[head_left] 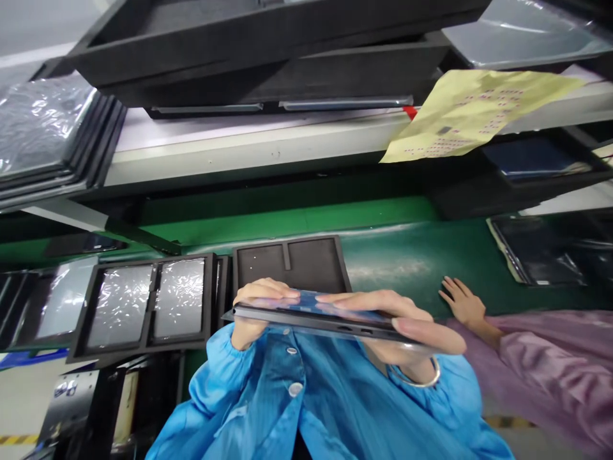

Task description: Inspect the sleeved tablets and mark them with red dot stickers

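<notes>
Between my hands, in front of my chest, is a thin black tablet (335,324) seen nearly edge-on, small openings showing along its near edge. Its upper face looks shiny and bluish, and a clear film sticks out past its lower edge. My left hand (261,300) grips the left end, fingers over the top. On the right end, my right hand (407,322) has its thumb along the edge and its fingers across the upper face. Behind the tablet, a black foam tray (313,265) with two compartments lies on the green bench.
A foam tray (152,306) with two film-wrapped panels lies left. Above runs a shelf (268,153) with stacked black trays (268,57), wrapped panels (43,128) and a hanging yellow paper (479,112). At right, a co-worker's hand (463,303) rests on the bench near dark wrapped panels (536,249).
</notes>
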### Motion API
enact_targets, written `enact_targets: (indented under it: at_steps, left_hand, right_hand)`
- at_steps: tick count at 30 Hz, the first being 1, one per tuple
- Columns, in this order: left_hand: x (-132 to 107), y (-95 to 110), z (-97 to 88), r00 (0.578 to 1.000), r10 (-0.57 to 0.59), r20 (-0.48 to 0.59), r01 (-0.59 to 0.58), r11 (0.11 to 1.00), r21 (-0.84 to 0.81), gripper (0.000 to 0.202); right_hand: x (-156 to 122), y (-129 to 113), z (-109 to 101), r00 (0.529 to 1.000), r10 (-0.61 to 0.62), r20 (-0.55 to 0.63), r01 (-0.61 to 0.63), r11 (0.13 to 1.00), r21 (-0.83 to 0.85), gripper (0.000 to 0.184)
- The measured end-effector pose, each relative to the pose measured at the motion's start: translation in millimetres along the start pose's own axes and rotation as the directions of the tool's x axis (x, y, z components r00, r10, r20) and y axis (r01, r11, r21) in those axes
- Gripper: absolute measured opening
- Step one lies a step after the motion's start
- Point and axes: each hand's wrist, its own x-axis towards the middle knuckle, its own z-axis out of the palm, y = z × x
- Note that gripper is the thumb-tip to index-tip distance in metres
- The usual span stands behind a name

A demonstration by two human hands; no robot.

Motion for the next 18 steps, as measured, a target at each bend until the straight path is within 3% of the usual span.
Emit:
enact_targets:
  at_steps: [2, 5, 7, 10, 12, 15, 16, 18]
  left_hand:
    - [-1, -1, 0.7, 1.000, 0.014, 0.006, -0.014, 1.000, -0.010, 0.013]
    - [-3, -2, -1.4, 1.000, 0.010, 0.008, -0.010, 1.000, 0.003, 0.014]
    - [-1, -1, -5.0, 1.000, 0.006, 0.026, -0.006, 1.000, 0.005, 0.016]
    - [7, 8, -10.0, 0.992, 0.014, 0.127, -0.024, 0.997, 0.072, 0.017]
    - [17, 20, -8.4, 0.958, -0.006, 0.285, -0.073, 0.962, 0.263, 0.017]
    - [34, 39, 3.8, 0.833, -0.079, 0.548, -0.279, 0.795, 0.539, 0.025]
    - [38, 45, 8.5, 0.803, -0.095, 0.589, -0.342, 0.736, 0.585, 0.027]
    - [44, 57, 12.7, 0.812, -0.082, 0.578, -0.390, 0.660, 0.642, 0.022]
  right_hand:
    - [-2, 5, 1, 0.999, -0.035, 0.000, 0.035, 0.999, 0.034, 0.016]
    - [1, 4, 0, 0.999, 0.019, 0.037, -0.017, 0.999, -0.050, 0.019]
    - [8, -7, -4, 0.995, 0.030, 0.091, -0.017, 0.991, -0.134, 0.023]
    - [25, -39, -15, 0.978, -0.008, 0.210, 0.073, 0.951, -0.302, 0.052]
    - [37, -59, -19, 0.947, -0.012, 0.320, 0.165, 0.874, -0.457, 0.066]
    - [45, -67, -15, 0.900, 0.019, 0.436, 0.276, 0.747, -0.604, 0.058]
    - [44, -64, -11, 0.898, 0.014, 0.441, 0.288, 0.737, -0.611, 0.052]
    - [40, -54, -5, 0.916, -0.028, 0.399, 0.274, 0.772, -0.573, 0.049]
